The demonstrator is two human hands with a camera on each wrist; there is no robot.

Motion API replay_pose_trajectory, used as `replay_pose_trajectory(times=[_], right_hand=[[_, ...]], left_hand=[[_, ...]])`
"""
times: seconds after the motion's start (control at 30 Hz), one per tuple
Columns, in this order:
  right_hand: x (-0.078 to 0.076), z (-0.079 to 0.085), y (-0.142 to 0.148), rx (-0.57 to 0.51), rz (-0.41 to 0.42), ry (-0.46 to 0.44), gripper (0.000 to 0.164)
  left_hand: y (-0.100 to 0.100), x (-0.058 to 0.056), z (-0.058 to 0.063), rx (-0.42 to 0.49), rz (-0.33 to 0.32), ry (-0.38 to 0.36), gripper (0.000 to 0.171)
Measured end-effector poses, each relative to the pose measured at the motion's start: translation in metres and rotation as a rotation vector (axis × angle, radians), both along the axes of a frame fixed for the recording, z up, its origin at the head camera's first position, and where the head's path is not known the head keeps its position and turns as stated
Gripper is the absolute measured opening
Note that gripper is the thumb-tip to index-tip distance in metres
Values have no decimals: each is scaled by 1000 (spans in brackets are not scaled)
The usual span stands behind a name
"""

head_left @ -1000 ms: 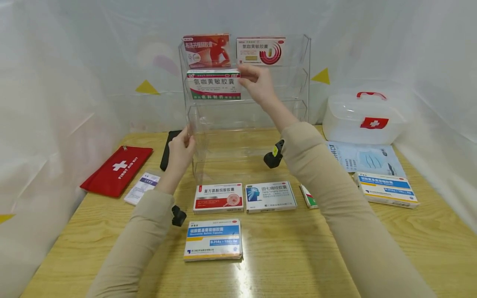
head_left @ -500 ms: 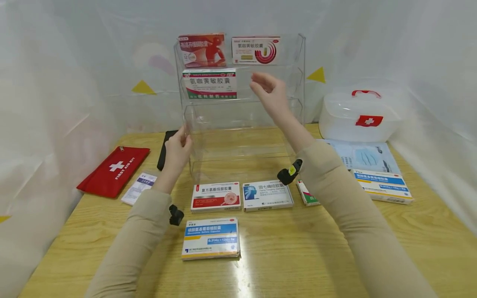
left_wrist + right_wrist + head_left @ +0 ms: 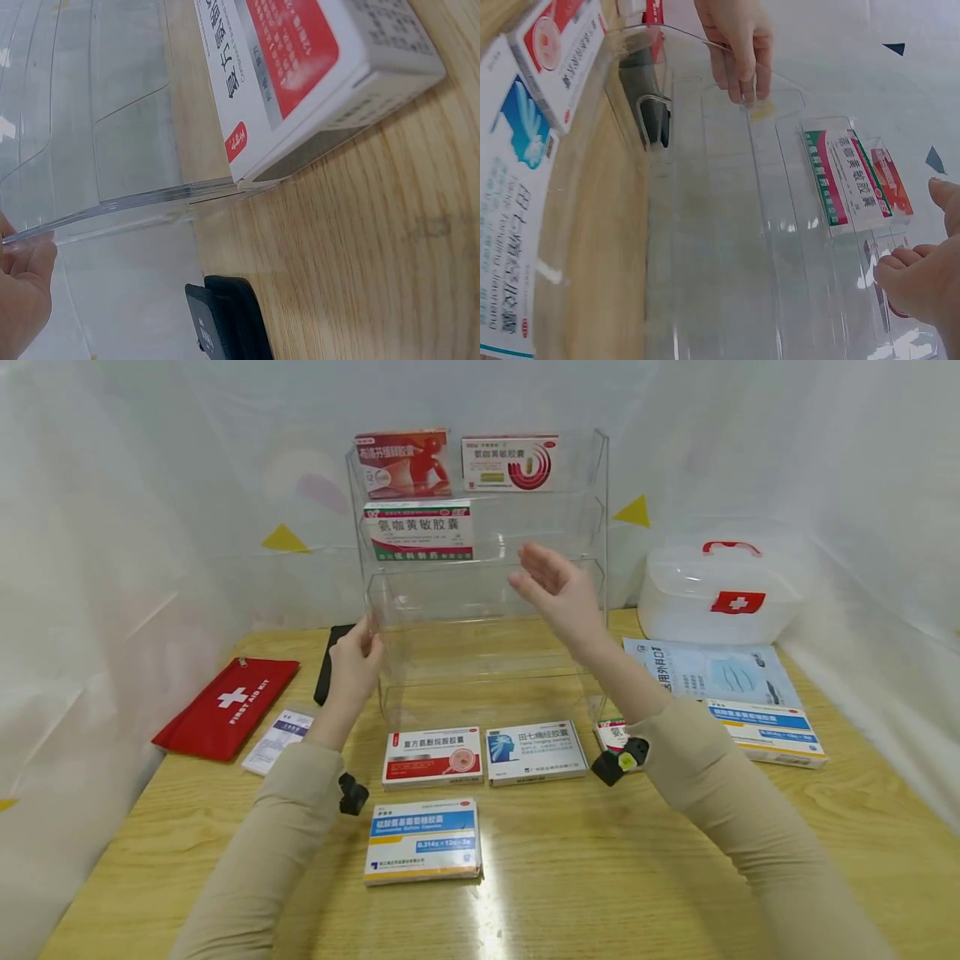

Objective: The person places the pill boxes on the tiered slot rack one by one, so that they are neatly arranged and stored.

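Observation:
A clear acrylic tiered rack (image 3: 480,652) stands on the table. My left hand (image 3: 357,658) pinches its left side edge; in the left wrist view the fingers (image 3: 30,262) meet the clear panel. The right hand (image 3: 558,597) is held before the rack's middle tiers, fingers loosely bent, holding nothing. Up on the top tier are a red medicine box (image 3: 402,464) and a white box with a red swirl (image 3: 510,464). A green-and-white capsule box (image 3: 418,532) sits at the left of the second tier, and shows through the panels in the right wrist view.
In front of the rack lie a red-and-white box (image 3: 432,757), a white-and-blue box (image 3: 536,752) and a blue-and-white box (image 3: 423,842). A red first aid pouch (image 3: 227,707) and black case (image 3: 330,668) are left; a mask packet (image 3: 720,672) and white first aid box (image 3: 712,597) right.
My right hand has let go of the green-and-white capsule box on the second tier and moved right and down. The left hand stays at the rack's side edge.

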State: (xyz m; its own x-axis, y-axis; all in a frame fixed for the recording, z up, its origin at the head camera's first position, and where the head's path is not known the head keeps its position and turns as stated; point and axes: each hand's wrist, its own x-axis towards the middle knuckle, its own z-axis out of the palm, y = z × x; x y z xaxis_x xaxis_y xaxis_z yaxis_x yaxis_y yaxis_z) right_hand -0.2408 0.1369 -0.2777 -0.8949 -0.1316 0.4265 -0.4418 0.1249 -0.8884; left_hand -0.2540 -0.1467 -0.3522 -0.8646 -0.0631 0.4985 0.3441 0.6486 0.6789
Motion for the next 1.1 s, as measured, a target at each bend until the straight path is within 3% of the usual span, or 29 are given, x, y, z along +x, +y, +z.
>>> replay_pose_trajectory(times=[0.27,0.67,0.83,1.1], right_hand=[[40,-27,2,215,76,-92,73],[86,-51,6,200,145,-183,75],[101,-68,6,268,158,-212,75],[120,-104,3,389,259,-243,69]], left_hand=[[-3,-1,-1,-23,3,24,43],[-1,2,0,-13,2,-10,42],[-1,2,2,0,-6,-15,43],[-1,1,1,-3,-6,-4,42]])
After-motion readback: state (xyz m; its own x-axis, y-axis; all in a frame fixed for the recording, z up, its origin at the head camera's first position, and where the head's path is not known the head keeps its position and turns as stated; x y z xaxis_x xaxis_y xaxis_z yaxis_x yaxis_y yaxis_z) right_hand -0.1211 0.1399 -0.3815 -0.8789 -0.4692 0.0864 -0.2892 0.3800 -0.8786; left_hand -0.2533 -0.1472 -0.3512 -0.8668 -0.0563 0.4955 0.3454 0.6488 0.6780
